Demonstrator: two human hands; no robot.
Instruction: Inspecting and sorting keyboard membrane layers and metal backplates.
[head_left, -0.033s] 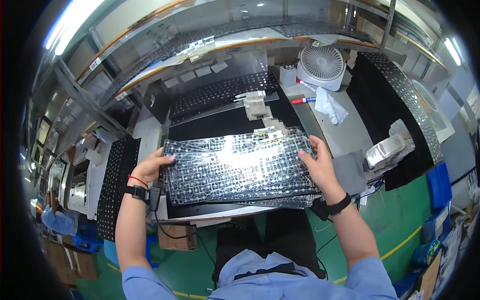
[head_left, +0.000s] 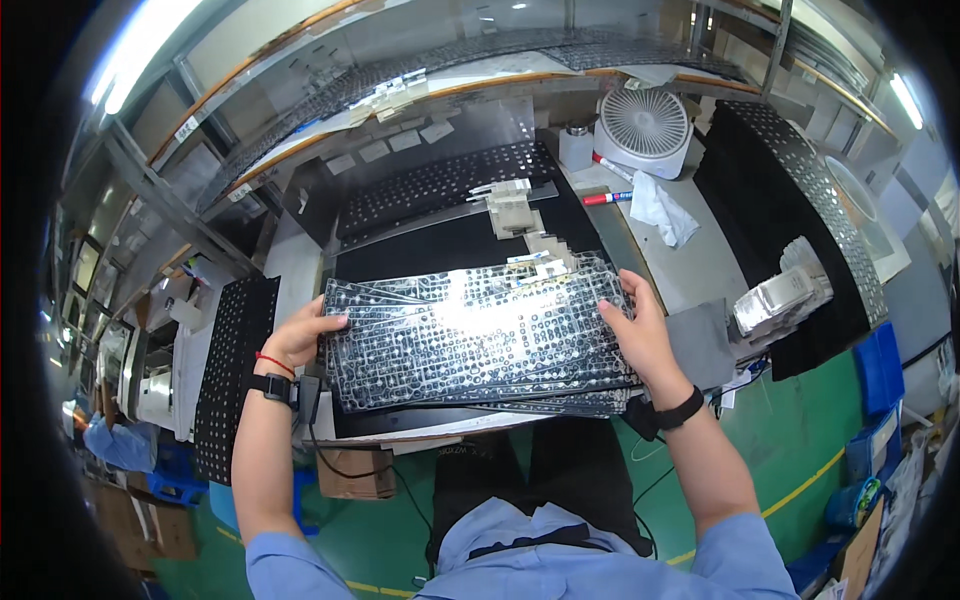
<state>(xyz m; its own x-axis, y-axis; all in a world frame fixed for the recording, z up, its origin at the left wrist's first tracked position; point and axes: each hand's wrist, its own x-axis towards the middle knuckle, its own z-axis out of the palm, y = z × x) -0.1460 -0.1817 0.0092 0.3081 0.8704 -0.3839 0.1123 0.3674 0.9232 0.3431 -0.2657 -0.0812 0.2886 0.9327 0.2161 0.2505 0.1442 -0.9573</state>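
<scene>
We are looking down at a green floor (head_left: 808, 425) that is spreading beneath and beyond the tabletop (head_left: 700, 285). A long shelf (head_left: 500, 87) is running across above the tabletop's far side. At the right, a black sheet with silvery dots (head_left: 755, 220) is draping over the edge.

We are holding a broad stack of glossy, clear-and-dark patterned sheets (head_left: 480, 345) in front of our body, above the near part of the tabletop; we cannot tell whether it is resting there. Its layers are lying slightly askew, with corners sticking out at the upper left and lower right.

A white fan (head_left: 644, 125) is standing at the back right, and a silvery-white bundle (head_left: 780, 300) is sitting well to the right of the stack. Our hands are gripping opposite ends: the left hand (head_left: 303, 332) is pinching the left end, thumb on top, and the right hand (head_left: 640, 330) is clasping the right end, thumb pressing on the face and fingers wrapping the edge.

A crumpled white cloth (head_left: 662, 212) is lying in front of the fan, a small bottle (head_left: 576, 150) is standing beside it, and a red-and-white marker (head_left: 607, 199) is lying near the cloth. Around our left wrist, a thin red cord (head_left: 273, 364) is circling.
</scene>
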